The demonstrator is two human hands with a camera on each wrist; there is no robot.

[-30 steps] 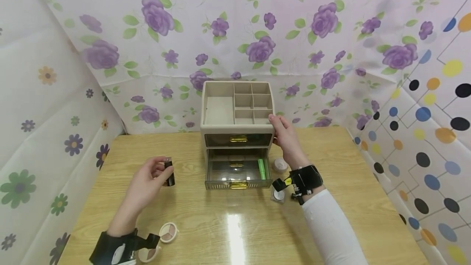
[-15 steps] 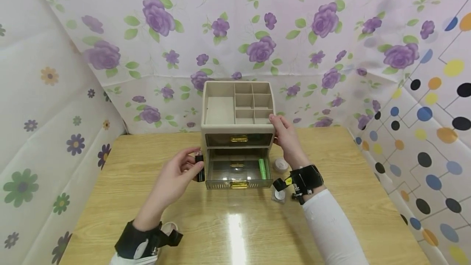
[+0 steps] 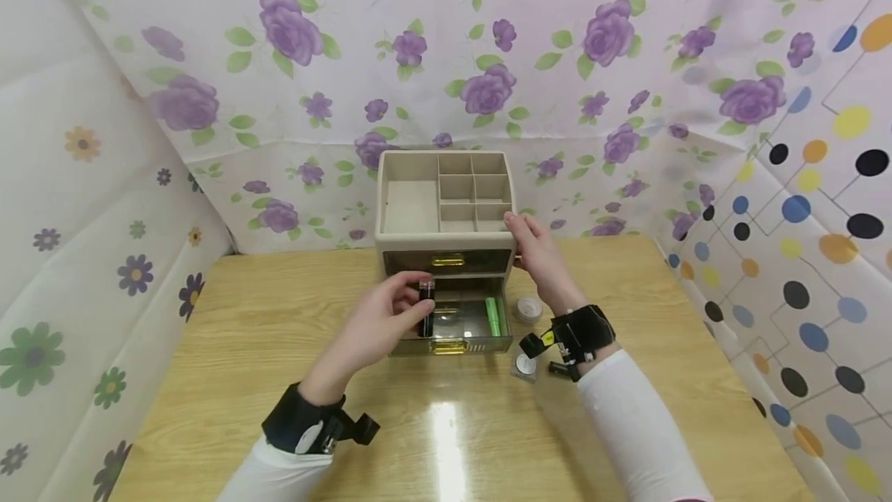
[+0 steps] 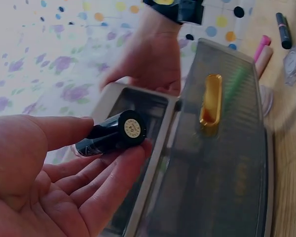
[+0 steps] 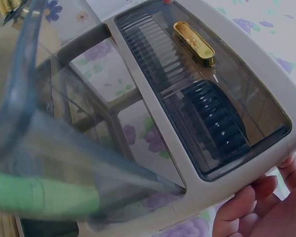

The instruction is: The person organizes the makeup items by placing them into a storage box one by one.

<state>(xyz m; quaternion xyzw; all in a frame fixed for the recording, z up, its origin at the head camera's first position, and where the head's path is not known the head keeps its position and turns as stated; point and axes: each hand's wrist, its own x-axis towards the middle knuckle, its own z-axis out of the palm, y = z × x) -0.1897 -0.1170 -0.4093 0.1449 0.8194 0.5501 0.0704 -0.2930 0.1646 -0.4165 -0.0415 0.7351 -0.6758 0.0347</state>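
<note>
My left hand (image 3: pixel 379 324) pinches a black lipstick tube (image 3: pixel 427 312) with a clear end between thumb and fingers. It holds the tube over the left part of the pulled-out drawer (image 3: pixel 481 345). In the left wrist view, the lipstick's round base label (image 4: pixel 132 128) faces the camera. A green tube (image 3: pixel 492 318) lies at the drawer's right side. The drawer belongs to a beige cosmetics organizer (image 3: pixel 446 241) with a shut upper drawer (image 3: pixel 411 262). My right hand (image 3: pixel 543 262) grips the organizer's right side, thumb at the top edge; its fingers (image 5: pixel 237 207) curl against the side wall.
Right of the drawer stand a round white-lidded jar (image 3: pixel 528 308) and a square clear pot (image 3: pixel 525 365). A dark tube (image 3: pixel 560 369) lies by the right wrist strap. The left wrist view shows a pink tube (image 4: pixel 262 47) there. Patterned cloth (image 3: pixel 313 99) hangs behind the table.
My left hand has carried the lipstick rightward from the table's left side to over the open drawer. My right hand keeps its place on the organizer.
</note>
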